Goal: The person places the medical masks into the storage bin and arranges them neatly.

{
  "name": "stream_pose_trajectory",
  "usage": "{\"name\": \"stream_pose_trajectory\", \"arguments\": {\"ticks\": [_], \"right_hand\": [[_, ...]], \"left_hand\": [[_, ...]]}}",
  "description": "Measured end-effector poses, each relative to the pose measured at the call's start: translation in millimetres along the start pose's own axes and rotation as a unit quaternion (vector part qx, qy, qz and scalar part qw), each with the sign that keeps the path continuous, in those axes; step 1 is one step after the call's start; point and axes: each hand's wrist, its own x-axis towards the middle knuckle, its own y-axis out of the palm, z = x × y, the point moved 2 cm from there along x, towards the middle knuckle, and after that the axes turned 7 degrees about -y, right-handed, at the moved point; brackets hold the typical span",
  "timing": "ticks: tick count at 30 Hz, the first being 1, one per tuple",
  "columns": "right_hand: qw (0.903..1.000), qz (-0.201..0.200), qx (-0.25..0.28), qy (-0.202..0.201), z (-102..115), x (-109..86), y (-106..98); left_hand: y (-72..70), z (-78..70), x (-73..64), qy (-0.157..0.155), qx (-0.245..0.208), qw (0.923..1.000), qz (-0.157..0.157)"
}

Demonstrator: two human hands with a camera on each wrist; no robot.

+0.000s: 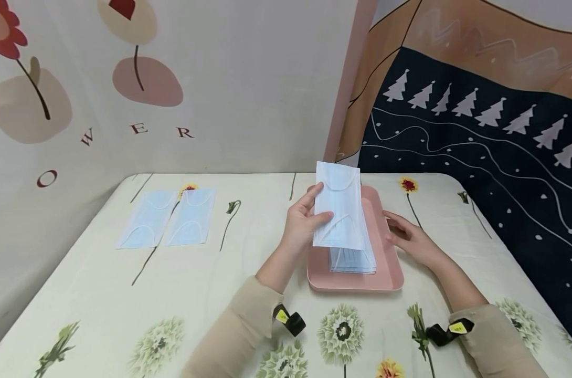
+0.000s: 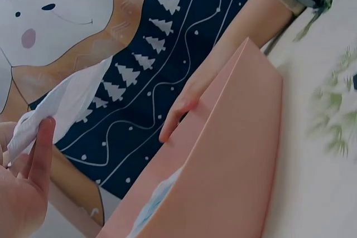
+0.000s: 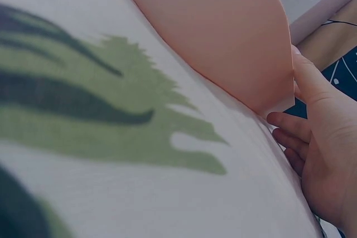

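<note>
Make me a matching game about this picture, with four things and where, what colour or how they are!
Things:
1. left hand
2. right hand
3. stack of masks
4. tray

Clues:
A. inside the tray
B. pink
C. holding up a mask
D. at the tray's right edge

Right pairs: 1-C, 2-D, 3-A, 4-B.

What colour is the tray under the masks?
The tray is plain pink, showing best in the head view.

Beige L sleeve, matching R sleeve, small blk wrist cams w/ yel. labels, 1 ea.
</note>
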Motion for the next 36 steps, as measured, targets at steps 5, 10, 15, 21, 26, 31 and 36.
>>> {"name": "stream_pose_trajectory", "arguments": {"ticks": [5,10,15,21,26,31,36], "right_hand": [[1.0000,0.002,-0.002,0.001,0.9,-0.2,0.0],[0.9999,0.002,-0.011,0.004,3.3,-0.7,-0.2],[0.9998,-0.002,-0.021,0.006,3.4,-0.6,-0.9],[0.9999,0.000,-0.010,-0.008,4.2,-0.6,0.3],[1.0000,0.000,-0.004,-0.005,4.4,-1.0,0.6],[1.0000,0.000,-0.005,0.002,3.8,-1.3,0.8],[0.9998,-0.002,-0.020,0.004,3.5,-1.2,0.0]], "left_hand": [[9.3,8.2,0.8,-0.015,0.018,0.9994,-0.023],[16.1,16.2,1.2,-0.025,0.043,0.9979,-0.042],[21.5,24.8,1.9,-0.034,0.070,0.9953,-0.057],[24.1,34.4,3.5,-0.042,0.101,0.9911,-0.075],[23.2,40.2,6.6,-0.047,0.114,0.9889,-0.084],[21.7,45.9,8.4,-0.064,0.131,0.9849,-0.094],[21.1,50.3,9.8,-0.077,0.142,0.9815,-0.103]]}}
